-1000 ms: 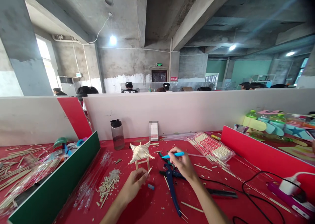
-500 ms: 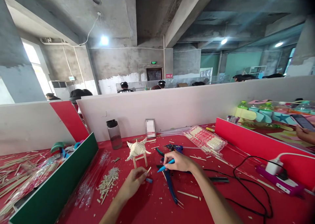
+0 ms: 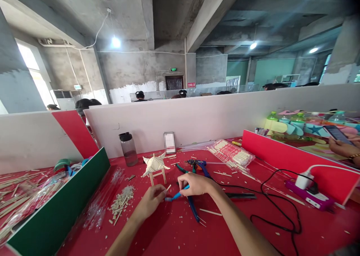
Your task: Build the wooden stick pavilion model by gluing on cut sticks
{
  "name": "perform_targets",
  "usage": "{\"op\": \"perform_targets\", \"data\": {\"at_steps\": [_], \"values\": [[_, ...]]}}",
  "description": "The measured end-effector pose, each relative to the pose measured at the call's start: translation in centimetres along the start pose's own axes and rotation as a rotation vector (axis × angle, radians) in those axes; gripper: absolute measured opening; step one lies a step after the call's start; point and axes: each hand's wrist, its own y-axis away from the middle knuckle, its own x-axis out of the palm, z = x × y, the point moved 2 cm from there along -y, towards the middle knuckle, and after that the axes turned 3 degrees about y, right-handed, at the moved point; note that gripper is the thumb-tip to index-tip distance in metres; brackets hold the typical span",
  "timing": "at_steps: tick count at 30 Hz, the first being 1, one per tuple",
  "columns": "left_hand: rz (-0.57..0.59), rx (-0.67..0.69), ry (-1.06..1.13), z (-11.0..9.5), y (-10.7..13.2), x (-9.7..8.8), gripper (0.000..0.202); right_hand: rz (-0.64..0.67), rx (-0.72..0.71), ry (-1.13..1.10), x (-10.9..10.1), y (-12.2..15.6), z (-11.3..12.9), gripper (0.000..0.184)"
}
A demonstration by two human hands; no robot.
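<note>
Just below the middle of the frame, the left hand [image 3: 150, 202] is seen with its fingers curled in; a short pale wooden stick [image 3: 168, 187] is pinched between the thumb and forefinger, with one end poking out to the upper right. Directly to its right, the right hand [image 3: 194, 183] is closed around a slim blue pen-shaped tool [image 3: 177, 195], which is held slanted so that its tip points down and left, right beside the left hand's fingertips. Both hands are held low over the red tabletop [image 3: 174, 237].

Just above the left hand, a small pavilion model built of pale wooden sticks [image 3: 154, 165] stands upright on its legs. Under the right hand, blue-handled pliers [image 3: 193, 209] lie on the table, and a blue glue gun [image 3: 197, 163] lies just above that hand. A heap of cut stick scraps [image 3: 122, 205] is spread to the left of the left hand. A dark-lidded clear plastic bottle [image 3: 128, 150] stands against the white partition, upper left of the model. A clear packet of long sticks [image 3: 232, 154] lies to the upper right. A black cable [image 3: 277, 211] loops across the right of the table, near a purple power strip [image 3: 309, 196]. At the right edge, another person's hand [image 3: 343, 147] holds a phone [image 3: 336, 134].
</note>
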Motion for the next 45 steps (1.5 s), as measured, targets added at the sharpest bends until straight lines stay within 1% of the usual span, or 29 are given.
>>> {"op": "perform_targets", "data": {"at_steps": [5, 9, 13, 16, 20, 25, 27, 30, 31, 32, 34, 35, 37, 39, 41, 45], "values": [[0.006, 0.009, 0.007, -0.2, 0.0, 0.0, 0.049, -0.029, -0.015, -0.042, 0.3, -0.1, 0.0, 0.007], [0.01, 0.015, 0.019, 0.2, 0.0, 0.1, 0.049, -0.042, -0.031, -0.077, 0.5, -0.2, 0.3, 0.006], [0.0, -0.047, 0.201, 0.5, 0.0, 0.5, 0.049, -0.135, -0.052, -0.083, 0.3, -0.5, 0.9, 0.013], [-0.014, -0.115, 0.344, 0.3, 0.2, 0.9, 0.049, -0.135, -0.062, -0.133, 0.5, -0.6, 1.5, 0.019], [-0.041, -0.18, 0.388, -0.3, 0.7, 1.3, 0.048, -0.094, -0.082, -0.236, 1.2, -0.8, 2.3, 0.023], [-0.095, -0.199, 0.443, 0.1, 0.5, 1.6, 0.05, -0.121, -0.073, -0.271, 1.4, -0.8, 3.3, 0.021], [-0.126, -0.186, 0.427, 0.4, 0.3, 1.4, 0.05, -0.146, -0.078, -0.253, 1.2, -0.8, 3.5, 0.02], [-0.147, -0.127, 0.263, 0.2, 0.3, 0.2, 0.05, -0.177, -0.072, -0.209, 0.8, -0.8, 3.3, 0.019], [-0.135, -0.108, 0.192, -0.2, 0.5, -0.4, 0.048, -0.179, -0.065, -0.194, 0.8, -0.7, 3.2, 0.018], [-0.098, -0.12, 0.142, -0.6, 0.7, -1.0, 0.046, -0.178, -0.056, -0.178, 0.8, -0.7, 3.0, 0.018], [0.018, -0.23, 0.118, -1.5, 1.5, -2.1, 0.04, -0.171, -0.032, -0.146, 1.0, -0.7, 2.6, 0.017], [0.07, -0.29, 0.132, -1.9, 2.0, -2.6, 0.037, -0.166, -0.025, -0.13, 1.1, -0.8, 2.4, 0.016], [0.093, -0.352, 0.233, -2.6, 3.0, -3.3, 0.033, -0.156, -0.025, -0.112, 1.3, -0.9, 2.2, 0.015], [0.14, -0.41, 0.329, -2.6, 4.1, -3.3, 0.033, -0.152, -0.031, -0.11, 1.4, -1.0, 2.1, 0.014], [0.172, -0.449, 0.368, -2.1, 4.9, -2.7, 0.035, -0.152, -0.029, -0.114, 1.4, -1.0, 1.9, 0.014], [0.145, -0.443, 0.419, -1.4, 5.6, -1.3, 0.037, -0.127, -0.027, -0.124, 1.6, -1.0, 1.7, 0.013]]}}
